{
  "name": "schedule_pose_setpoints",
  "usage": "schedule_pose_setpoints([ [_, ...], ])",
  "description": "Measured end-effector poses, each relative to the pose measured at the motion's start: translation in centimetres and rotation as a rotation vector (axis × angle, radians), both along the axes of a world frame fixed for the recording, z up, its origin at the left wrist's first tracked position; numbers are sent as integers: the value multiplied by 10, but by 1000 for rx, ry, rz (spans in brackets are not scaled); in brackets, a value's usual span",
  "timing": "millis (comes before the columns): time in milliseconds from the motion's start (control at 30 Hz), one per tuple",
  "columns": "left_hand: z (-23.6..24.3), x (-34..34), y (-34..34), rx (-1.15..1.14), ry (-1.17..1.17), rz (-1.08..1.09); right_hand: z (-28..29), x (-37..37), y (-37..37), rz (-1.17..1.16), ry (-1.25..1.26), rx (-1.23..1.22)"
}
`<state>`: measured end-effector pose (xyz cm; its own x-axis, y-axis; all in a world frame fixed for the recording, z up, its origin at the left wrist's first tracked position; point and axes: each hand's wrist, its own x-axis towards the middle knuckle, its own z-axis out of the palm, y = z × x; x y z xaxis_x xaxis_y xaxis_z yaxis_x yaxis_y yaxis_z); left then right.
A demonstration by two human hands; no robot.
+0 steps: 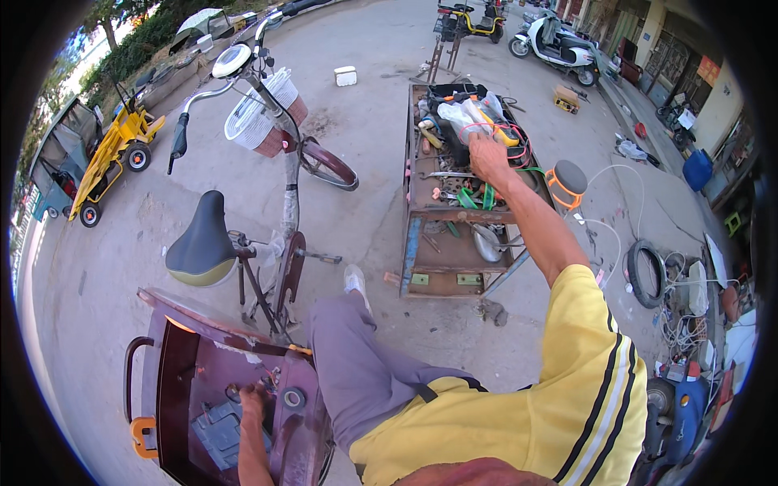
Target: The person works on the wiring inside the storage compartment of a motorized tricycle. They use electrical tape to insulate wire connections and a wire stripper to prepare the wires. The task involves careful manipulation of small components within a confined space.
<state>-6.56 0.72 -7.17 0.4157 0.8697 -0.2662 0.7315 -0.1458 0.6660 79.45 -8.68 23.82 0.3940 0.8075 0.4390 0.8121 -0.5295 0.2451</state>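
Observation:
At the lower left, my left hand (253, 398) is down inside the maroon box (174, 389) of a pedal vehicle, beside thin coloured wires (271, 377). Its fingers look closed, but what they hold is too small to name. A grey-blue case (217, 437) lies under and beside that wrist. My right arm stretches forward to a metal tool cart (463, 216). There my right hand (489, 158) has its fingers bunched beside a clear plastic bag (463, 116) and a yellow multimeter (506, 134). A red lead (525, 146) loops near it; whatever is between those fingers is hidden.
A roll of tape (293, 398) sits on the box edge. The saddle (203, 239) and white basket (255, 121) rise ahead. Spanners (446, 175) and green straps (476, 198) lie on the cart; an orange-and-grey stool (567, 182) and black tyre (646, 274) are right of it.

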Motion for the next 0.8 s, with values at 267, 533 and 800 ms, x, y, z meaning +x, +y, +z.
schedule_pose_setpoints([
  [267, 23, 27, -22, -520, -523, 636, 36, -38, -75, 142, 155, -54],
  [533, 16, 20, -20, -462, -519, 585, 119, -91, -94, 25, 501, -279],
  [800, 26, 33, -20, -516, -504, 632, 115, 30, 39, -137, 218, -22],
])
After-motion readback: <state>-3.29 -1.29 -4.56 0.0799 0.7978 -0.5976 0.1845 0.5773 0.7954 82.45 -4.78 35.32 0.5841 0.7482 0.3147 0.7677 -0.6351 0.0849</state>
